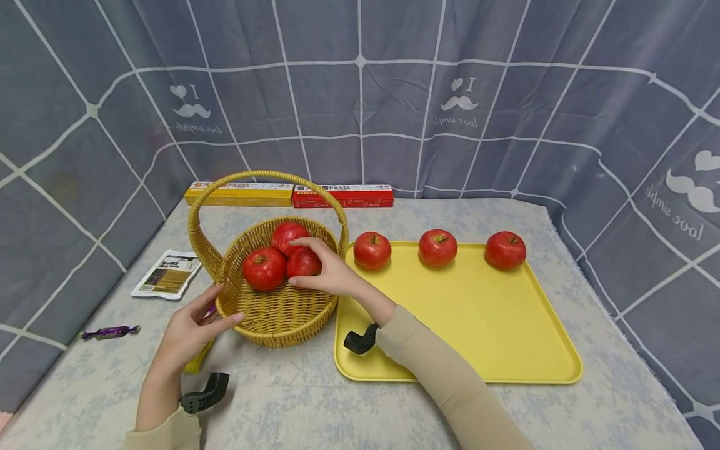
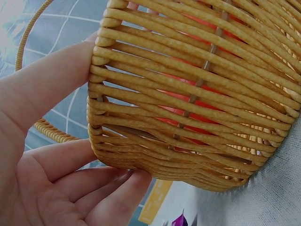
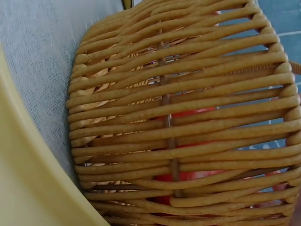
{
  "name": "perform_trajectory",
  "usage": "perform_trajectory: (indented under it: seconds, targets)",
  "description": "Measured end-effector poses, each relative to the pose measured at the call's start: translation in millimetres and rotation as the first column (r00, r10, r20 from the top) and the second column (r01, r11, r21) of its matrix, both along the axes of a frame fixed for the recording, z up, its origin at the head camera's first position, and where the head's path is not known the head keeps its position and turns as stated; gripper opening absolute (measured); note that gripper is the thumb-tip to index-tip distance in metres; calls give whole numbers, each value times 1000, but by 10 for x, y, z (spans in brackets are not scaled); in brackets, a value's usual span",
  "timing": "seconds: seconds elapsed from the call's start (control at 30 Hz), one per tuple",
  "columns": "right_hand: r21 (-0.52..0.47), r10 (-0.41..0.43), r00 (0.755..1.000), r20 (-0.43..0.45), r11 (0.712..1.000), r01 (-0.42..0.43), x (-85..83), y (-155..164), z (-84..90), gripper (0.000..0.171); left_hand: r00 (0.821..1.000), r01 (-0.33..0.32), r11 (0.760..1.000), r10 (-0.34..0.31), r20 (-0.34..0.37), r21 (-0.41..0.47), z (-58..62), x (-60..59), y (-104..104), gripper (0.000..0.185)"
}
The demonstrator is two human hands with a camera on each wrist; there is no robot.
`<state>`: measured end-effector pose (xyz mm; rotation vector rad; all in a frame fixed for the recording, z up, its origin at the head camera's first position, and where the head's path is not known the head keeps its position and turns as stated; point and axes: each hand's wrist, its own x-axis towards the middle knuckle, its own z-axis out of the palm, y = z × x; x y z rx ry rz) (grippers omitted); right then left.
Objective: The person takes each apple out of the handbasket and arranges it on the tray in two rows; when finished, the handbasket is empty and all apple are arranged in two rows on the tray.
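A yellow wicker basket [image 1: 275, 334] with a tall arched handle stands left of the middle and holds three red apples. My left hand [image 1: 188, 331] grips the basket's left rim, the thumb reaching over it; in the left wrist view its fingers [image 2: 113, 193] bend against the woven side. Inside the basket my right hand [image 1: 332, 272] holds the right-hand apple [image 1: 304, 264] between thumb and fingers. Two other apples [image 1: 264, 269] lie against it. Through the weave in the right wrist view, red apple skin [image 3: 188, 176] shows, while most of that hand is hidden.
Right of the basket lies a yellow tray [image 1: 461, 319] with three apples [image 1: 438, 248] along its far edge. Yellow and red pasta boxes [image 1: 343, 199] stand behind. On the left are a flat packet [image 1: 167, 275] and a purple-wrapped candy [image 1: 111, 332]. Grey curtain surrounds the table.
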<state>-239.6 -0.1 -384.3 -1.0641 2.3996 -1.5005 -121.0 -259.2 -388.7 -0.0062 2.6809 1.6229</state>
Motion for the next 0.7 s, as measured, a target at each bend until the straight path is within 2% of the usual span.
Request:
perform_trajectory:
  seconds: [0.17,0.37,0.6,0.7]
  targets:
    - [65,91,993,-78,994,-86,-59,-26,-20,55,1000,-1,1000,1,-3,-6,-2,0,-5,80]
    - [187,171,977,-125,971,-146,-80,-61,-8,60,1000,1,1000,-1,8,0,0,1,-4,80]
    - [399,210,949,-235,911,-103,-28,-102,7,53,1000,1,1000,-1,-3,-14,9,2,-3,80]
    - [395,198,942,-270,915,-79,-15,-108,-11,49,1000,2,1000,-2,-3,-19,8,5,-2,80]
